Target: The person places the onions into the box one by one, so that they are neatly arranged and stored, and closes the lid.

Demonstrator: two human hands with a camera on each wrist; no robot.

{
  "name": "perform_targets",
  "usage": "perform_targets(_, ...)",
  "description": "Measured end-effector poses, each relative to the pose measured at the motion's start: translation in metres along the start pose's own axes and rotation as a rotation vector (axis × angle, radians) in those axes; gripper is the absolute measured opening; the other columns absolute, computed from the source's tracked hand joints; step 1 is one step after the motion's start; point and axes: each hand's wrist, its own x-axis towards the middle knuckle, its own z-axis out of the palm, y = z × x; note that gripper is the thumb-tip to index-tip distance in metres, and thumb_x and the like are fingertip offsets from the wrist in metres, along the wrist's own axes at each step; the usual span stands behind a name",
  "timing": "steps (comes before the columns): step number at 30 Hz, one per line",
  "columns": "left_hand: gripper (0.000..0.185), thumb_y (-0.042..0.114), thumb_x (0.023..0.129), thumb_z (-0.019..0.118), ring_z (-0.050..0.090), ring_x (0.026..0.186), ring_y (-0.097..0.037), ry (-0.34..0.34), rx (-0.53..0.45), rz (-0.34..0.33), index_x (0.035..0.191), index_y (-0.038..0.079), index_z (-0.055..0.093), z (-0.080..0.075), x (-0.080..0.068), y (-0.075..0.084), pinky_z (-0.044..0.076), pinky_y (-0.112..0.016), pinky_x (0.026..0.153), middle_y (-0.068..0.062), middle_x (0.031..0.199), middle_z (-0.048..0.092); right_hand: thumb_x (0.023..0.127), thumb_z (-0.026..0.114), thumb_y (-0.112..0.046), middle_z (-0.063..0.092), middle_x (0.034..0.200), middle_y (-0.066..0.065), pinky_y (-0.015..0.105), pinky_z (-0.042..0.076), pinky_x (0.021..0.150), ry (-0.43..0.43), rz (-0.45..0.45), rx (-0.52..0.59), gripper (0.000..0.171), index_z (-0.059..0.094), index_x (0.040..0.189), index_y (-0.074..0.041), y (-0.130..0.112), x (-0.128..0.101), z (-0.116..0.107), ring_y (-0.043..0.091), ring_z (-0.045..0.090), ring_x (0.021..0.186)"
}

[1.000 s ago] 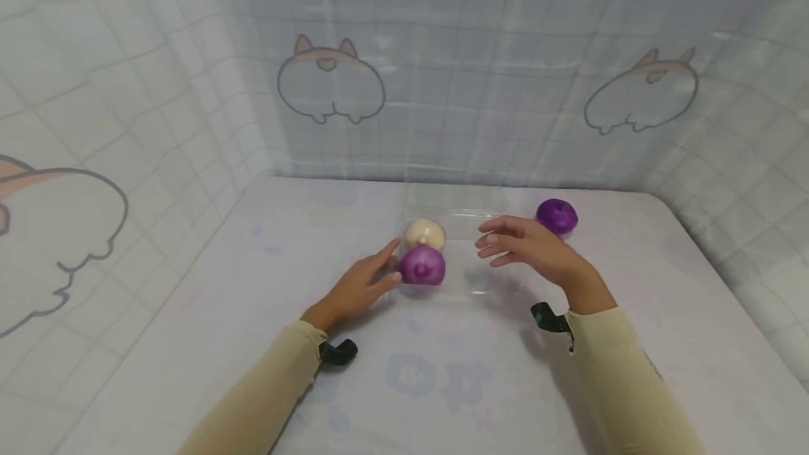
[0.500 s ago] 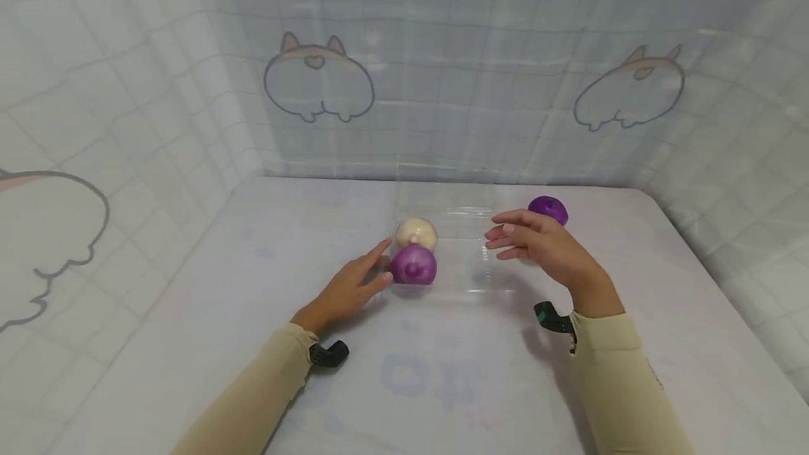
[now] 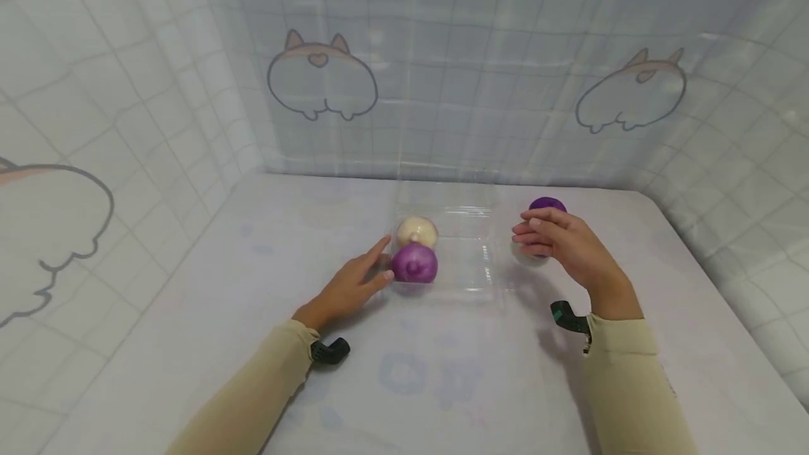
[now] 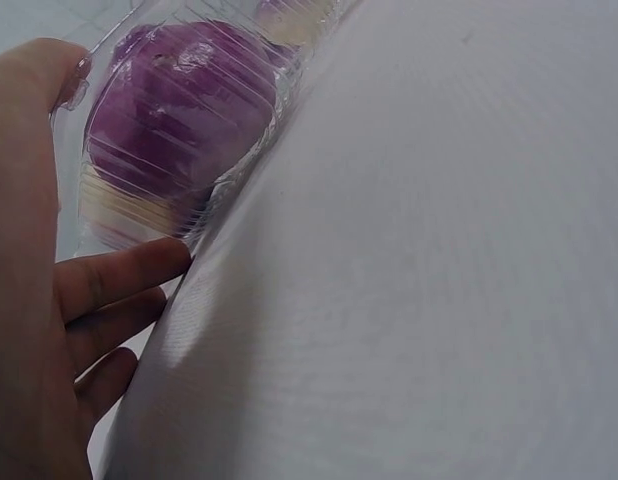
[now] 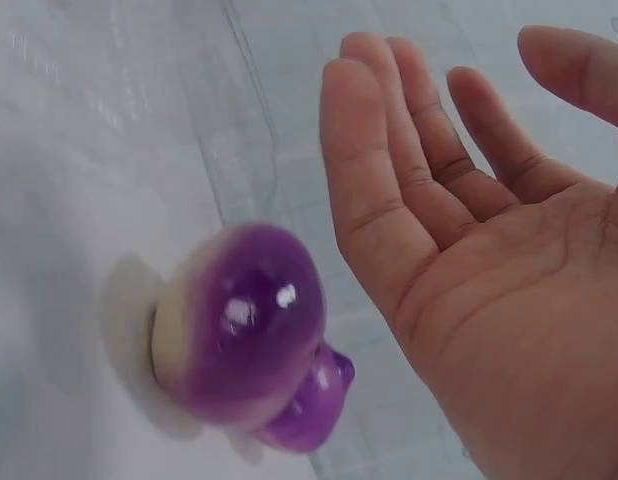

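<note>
We look into a booth-like enclosure (image 3: 202, 76), though which kind of building holds it we cannot tell, where grid-patterned sheets (image 3: 468, 125), some bearing cartoon animals (image 3: 324, 86), rise left, right and far around a pale tabletop (image 3: 505, 378).

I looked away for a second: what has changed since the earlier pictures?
The right hand has moved rightward, away from the clear container, and now hides part of the far purple onion in the head view. Nothing was visibly grasped or released. The left hand stayed at the container's left side; the pale onion and nearer purple onion inside stayed put.
</note>
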Motion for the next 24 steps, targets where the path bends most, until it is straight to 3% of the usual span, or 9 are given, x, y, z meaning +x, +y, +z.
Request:
perform_targets(5,0.072,0.047,0.103,0.052,0.044,0.138,-0.031,-0.008,0.006,-0.018,0.162,0.025,0.017,-0.002,-0.002,0.002,0.031,-0.058,0.112,-0.008,0.14,0.059,0.104,0.058,-0.022,0.064,0.119,0.023,0.039,0.053,0.093,0.03,0.012,-0.032,0.045,0.048,0.13,0.014,0.0,0.0,-0.01,0.031,0.066,0.11)
perform_targets(12,0.07,0.045,0.103,0.053,0.045,0.137,-0.032,0.015,0.013,-0.006,0.162,0.023,0.021,-0.003,-0.002,0.001,0.032,-0.059,0.111,-0.009,0.138,0.06,0.103,0.06,-0.023,0.069,0.113,0.016,0.035,0.055,0.09,0.108,0.009,0.016,0.041,0.052,0.127,0.009,0.003,-0.003,-0.022,0.024,0.069,0.105)
perform_targets(19,0.071,0.047,0.103,0.052,0.043,0.139,-0.029,0.004,0.012,-0.014,0.162,0.025,0.02,-0.003,-0.001,0.0,0.03,-0.057,0.112,-0.007,0.14,0.059,0.104,0.057,-0.019,0.07,0.113,0.014,0.037,0.056,0.088,0.144,-0.073,0.081,0.048,0.043,0.131,0.017,0.011,-0.009,-0.037,0.025,0.07,0.104)
perform_targets(24,0.07,0.046,0.103,0.053,0.043,0.139,-0.03,0.0,-0.003,-0.009,0.162,0.025,0.021,-0.002,0.0,0.0,0.03,-0.057,0.112,-0.008,0.14,0.059,0.103,0.059,-0.023,0.071,0.111,0.01,0.032,0.056,0.085,0.234,-0.052,0.09,0.052,0.041,0.133,0.015,0.019,-0.016,-0.045,0.023,0.07,0.104)
